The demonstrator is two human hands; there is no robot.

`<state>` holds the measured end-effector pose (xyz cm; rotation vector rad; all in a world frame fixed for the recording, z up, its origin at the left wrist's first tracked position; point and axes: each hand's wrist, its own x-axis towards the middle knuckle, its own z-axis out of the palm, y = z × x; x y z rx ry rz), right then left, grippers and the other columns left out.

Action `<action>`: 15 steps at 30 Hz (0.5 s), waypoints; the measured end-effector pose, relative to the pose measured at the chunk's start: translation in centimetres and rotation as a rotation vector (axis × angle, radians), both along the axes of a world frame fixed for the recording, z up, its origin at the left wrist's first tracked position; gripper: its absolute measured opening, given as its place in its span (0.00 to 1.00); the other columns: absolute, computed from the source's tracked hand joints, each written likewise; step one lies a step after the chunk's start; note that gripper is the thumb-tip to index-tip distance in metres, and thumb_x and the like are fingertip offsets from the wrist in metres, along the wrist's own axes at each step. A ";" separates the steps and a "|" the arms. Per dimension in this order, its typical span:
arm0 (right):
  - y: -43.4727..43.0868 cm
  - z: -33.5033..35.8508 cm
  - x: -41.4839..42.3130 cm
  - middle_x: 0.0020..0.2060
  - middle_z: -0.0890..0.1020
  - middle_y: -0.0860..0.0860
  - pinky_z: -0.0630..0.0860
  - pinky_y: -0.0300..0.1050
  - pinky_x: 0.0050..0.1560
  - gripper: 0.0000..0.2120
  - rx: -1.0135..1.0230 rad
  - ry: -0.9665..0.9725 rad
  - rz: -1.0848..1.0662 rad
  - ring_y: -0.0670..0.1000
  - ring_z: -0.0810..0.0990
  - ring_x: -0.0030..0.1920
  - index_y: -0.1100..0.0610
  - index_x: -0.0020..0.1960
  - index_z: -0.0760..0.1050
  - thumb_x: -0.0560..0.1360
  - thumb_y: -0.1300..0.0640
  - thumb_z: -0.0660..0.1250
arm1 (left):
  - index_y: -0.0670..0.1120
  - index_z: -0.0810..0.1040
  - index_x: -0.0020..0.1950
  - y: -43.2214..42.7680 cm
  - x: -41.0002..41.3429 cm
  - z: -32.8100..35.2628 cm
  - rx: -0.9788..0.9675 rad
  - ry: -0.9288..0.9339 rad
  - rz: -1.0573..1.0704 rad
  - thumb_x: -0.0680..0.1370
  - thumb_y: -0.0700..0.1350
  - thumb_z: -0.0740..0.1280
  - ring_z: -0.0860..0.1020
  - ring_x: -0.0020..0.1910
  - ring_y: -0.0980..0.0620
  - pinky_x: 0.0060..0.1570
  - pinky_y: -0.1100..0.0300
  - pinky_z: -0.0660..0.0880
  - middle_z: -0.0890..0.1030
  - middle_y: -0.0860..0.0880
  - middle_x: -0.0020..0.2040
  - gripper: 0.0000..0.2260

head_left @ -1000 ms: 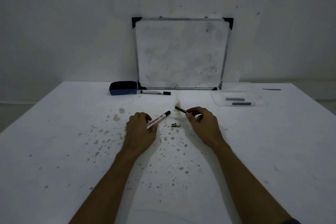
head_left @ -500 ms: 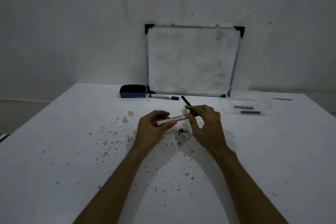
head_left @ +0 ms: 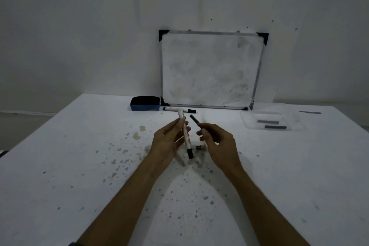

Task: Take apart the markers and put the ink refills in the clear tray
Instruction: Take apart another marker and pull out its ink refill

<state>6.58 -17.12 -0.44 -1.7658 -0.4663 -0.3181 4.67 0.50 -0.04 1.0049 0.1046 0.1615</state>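
My left hand (head_left: 169,142) holds a white marker body (head_left: 185,134) almost upright above the table, black cap end pointing down. To its right, my right hand (head_left: 216,142) pinches a dark ink refill (head_left: 194,120) that sticks up and to the left from the fingers. A small black and white end plug (head_left: 200,147) lies on the table between the hands. The clear tray (head_left: 249,124) sits at the far right with two dark refills (head_left: 268,121) inside. A whole marker (head_left: 173,109) lies near the whiteboard.
A whiteboard (head_left: 211,70) leans on the wall at the table's back. A blue eraser (head_left: 145,104) sits left of it. A thin dark strip (head_left: 310,112) lies at the far right. The white table (head_left: 79,156) is speckled with stains.
Both hands rose off the table. The left hand swung the marker body from lying sideways to nearly upright, and the right hand drew the refill away from it.
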 end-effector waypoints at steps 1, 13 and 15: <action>-0.3 -0.1 0.2 0.45 0.88 0.46 0.84 0.44 0.48 0.10 0.036 0.017 0.007 0.47 0.87 0.45 0.47 0.58 0.81 0.82 0.59 0.67 | 0.45 0.89 0.57 -0.1 -0.1 -0.4 0.006 0.014 -0.013 0.67 0.53 0.80 0.87 0.51 0.49 0.48 0.57 0.83 0.88 0.46 0.53 0.21; -2.4 0.0 2.2 0.45 0.88 0.47 0.82 0.39 0.47 0.07 0.401 0.377 0.078 0.46 0.84 0.45 0.50 0.54 0.86 0.77 0.53 0.74 | 0.53 0.89 0.58 1.6 0.0 -1.0 0.420 0.000 -0.024 0.73 0.57 0.76 0.80 0.34 0.53 0.28 0.63 0.76 0.88 0.48 0.46 0.16; -2.5 0.0 2.2 0.43 0.87 0.46 0.82 0.40 0.48 0.08 0.464 0.451 0.128 0.46 0.83 0.45 0.52 0.55 0.87 0.77 0.54 0.75 | 0.58 0.88 0.58 2.2 -0.2 -1.1 0.587 -0.021 0.003 0.74 0.58 0.77 0.80 0.32 0.53 0.30 0.60 0.77 0.88 0.46 0.41 0.14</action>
